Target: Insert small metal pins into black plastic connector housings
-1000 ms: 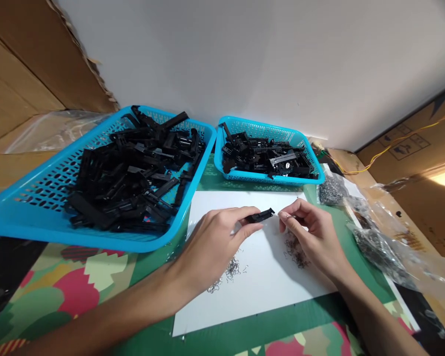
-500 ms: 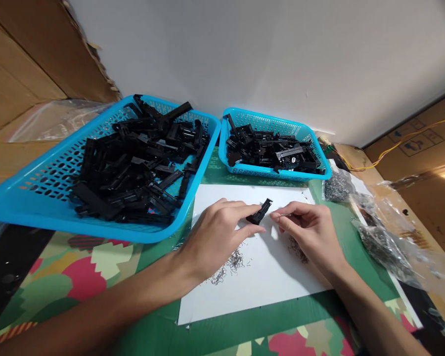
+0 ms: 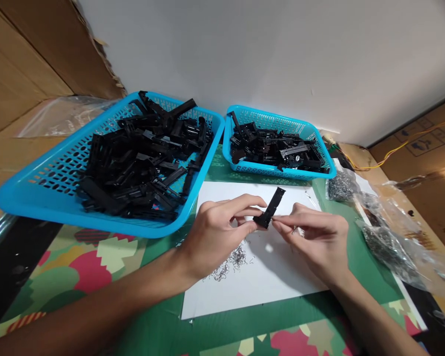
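Observation:
Between the fingers and thumb of my left hand (image 3: 220, 230) is a black L-shaped plastic part (image 3: 272, 206), its long arm pointing up and away. My right hand (image 3: 313, 235) is closed in a pinch right beside the part's lower end. A thin metal piece shows at its fingertips, too small to make out fully. Both hands are above a white sheet (image 3: 222, 299). A pile of small bent wire pieces (image 3: 232, 262) lies on the sheet below my left hand. Another small pile is mostly hidden behind my right hand.
A large blue basket (image 3: 33, 198) of black plastic parts stands at the left, and a smaller blue basket (image 3: 282, 170) of similar parts at the back. Clear plastic bags of small metal pieces (image 3: 383, 244) lie at the right. Cardboard (image 3: 426, 143) and a yellow cable (image 3: 387, 157) are beyond.
The black part has been turned so its long arm stands more upright and shows its broad side. My right fingertips have come up against its lower end. The view has shifted slightly.

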Demonstrator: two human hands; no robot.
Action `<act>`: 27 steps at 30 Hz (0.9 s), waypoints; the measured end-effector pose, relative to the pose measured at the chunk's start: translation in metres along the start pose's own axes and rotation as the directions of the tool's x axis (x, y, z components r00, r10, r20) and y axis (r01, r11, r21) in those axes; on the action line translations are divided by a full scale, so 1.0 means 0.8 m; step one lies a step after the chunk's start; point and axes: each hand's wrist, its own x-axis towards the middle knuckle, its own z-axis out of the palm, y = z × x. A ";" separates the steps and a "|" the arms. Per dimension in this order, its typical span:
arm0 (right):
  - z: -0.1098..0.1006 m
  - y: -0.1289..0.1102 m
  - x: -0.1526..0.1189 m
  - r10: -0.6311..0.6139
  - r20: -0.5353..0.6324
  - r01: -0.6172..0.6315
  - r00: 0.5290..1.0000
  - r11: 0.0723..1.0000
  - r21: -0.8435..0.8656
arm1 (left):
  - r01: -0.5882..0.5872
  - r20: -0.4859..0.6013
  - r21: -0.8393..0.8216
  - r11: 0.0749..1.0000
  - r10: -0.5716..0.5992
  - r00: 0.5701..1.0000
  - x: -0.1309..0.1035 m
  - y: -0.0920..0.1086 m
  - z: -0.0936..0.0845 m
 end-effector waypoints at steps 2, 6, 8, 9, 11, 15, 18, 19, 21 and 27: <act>0.001 -0.003 0.000 -0.121 0.038 0.122 0.992 0.992 -0.035 | -0.009 -0.012 0.005 1.000 0.009 1.000 -0.001 0.001 0.000; -0.001 -0.004 0.000 -0.180 0.077 0.184 0.981 0.982 -0.049 | -0.025 -0.025 0.028 0.999 0.026 0.999 -0.001 0.006 -0.001; -0.003 -0.003 0.000 -0.165 0.088 0.170 0.982 0.984 -0.049 | -0.031 -0.023 0.044 0.999 0.032 0.999 -0.001 0.007 -0.001; -0.005 -0.002 0.000 -0.156 0.097 0.161 0.983 0.986 -0.046 | -0.037 -0.019 0.049 0.998 0.038 0.999 -0.001 0.007 -0.001; -0.007 0.000 0.000 -0.141 0.114 0.146 0.983 0.988 -0.038 | -0.057 -0.001 0.056 0.997 0.057 0.998 0.000 0.006 -0.002; -0.010 0.001 0.000 -0.147 0.144 0.152 0.979 0.988 -0.023 | -0.112 0.052 0.097 0.989 0.107 0.993 0.001 0.003 -0.004; -0.011 -0.002 -0.001 -0.121 0.147 0.124 0.982 0.992 -0.013 | -0.134 0.063 0.113 0.985 0.127 0.990 0.001 0.004 -0.005; -0.011 -0.003 -0.001 -0.103 0.144 0.105 0.984 0.994 -0.006 | -0.137 0.061 0.110 0.985 0.131 0.990 0.001 0.004 -0.005; -0.011 -0.005 -0.002 -0.066 0.142 0.066 0.988 0.998 0.009 | -0.142 0.049 0.103 0.984 0.138 0.989 0.001 0.005 -0.005; -0.010 -0.009 -0.003 0.040 0.140 -0.045 0.989 0.998 0.037 | -0.152 0.035 0.173 0.973 0.148 0.988 -0.002 0.008 -0.005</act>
